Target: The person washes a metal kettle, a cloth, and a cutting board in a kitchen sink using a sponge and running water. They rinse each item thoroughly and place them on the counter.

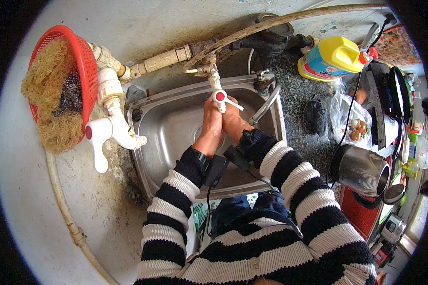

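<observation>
My left hand [212, 119] and my right hand [233, 119] are together over a stainless steel sink [164, 119], under a white plastic tap [217, 89] with a red dot. The tap and its lever partly cover my fingers, so whether anything lies between them cannot be told. Below them the drain [199, 132] shows beside my left wrist. Black devices with cords [215, 170] are strapped at both wrists, below striped sleeves. A curved metal faucet [267, 103] stands at the sink's right corner.
A red plastic basket [87, 67] of fibrous scrubbers hangs at left, above a larger white tap [117, 128]. On the right are a yellow jug [330, 58], a plastic bag of eggs [353, 123], a metal kettle [363, 172] and a black cord. Pipes run along the wall.
</observation>
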A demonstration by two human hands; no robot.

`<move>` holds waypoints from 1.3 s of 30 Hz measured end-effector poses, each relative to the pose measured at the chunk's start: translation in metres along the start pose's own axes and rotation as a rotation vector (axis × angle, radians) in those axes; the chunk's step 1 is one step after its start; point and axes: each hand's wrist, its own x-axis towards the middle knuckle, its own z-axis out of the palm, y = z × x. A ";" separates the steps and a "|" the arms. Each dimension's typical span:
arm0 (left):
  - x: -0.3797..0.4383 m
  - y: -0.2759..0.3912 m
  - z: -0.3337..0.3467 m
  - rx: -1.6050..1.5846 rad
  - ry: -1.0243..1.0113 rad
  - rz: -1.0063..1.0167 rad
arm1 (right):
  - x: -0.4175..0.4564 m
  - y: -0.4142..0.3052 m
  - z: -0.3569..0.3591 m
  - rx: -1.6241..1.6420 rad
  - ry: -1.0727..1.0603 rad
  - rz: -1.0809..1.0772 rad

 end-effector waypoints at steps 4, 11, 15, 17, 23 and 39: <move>0.000 -0.010 0.001 -0.070 0.111 -0.105 | -0.014 -0.008 -0.006 -0.621 0.015 -0.265; 0.008 -0.012 0.000 -0.183 -0.179 -0.103 | -0.051 -0.015 -0.018 -0.811 0.090 -0.523; 0.021 -0.024 -0.005 -0.127 -0.138 -0.090 | -0.069 -0.024 -0.013 -0.619 0.082 -0.483; 0.020 -0.026 0.002 -0.171 -0.063 -0.160 | -0.064 -0.014 -0.021 -0.596 0.110 -0.460; 0.020 -0.049 0.001 -0.102 -0.080 -0.056 | -0.031 -0.020 -0.018 -0.330 0.257 -0.258; -0.010 -0.017 0.002 -0.354 0.099 -0.248 | -0.037 -0.017 -0.006 -0.883 0.139 -0.606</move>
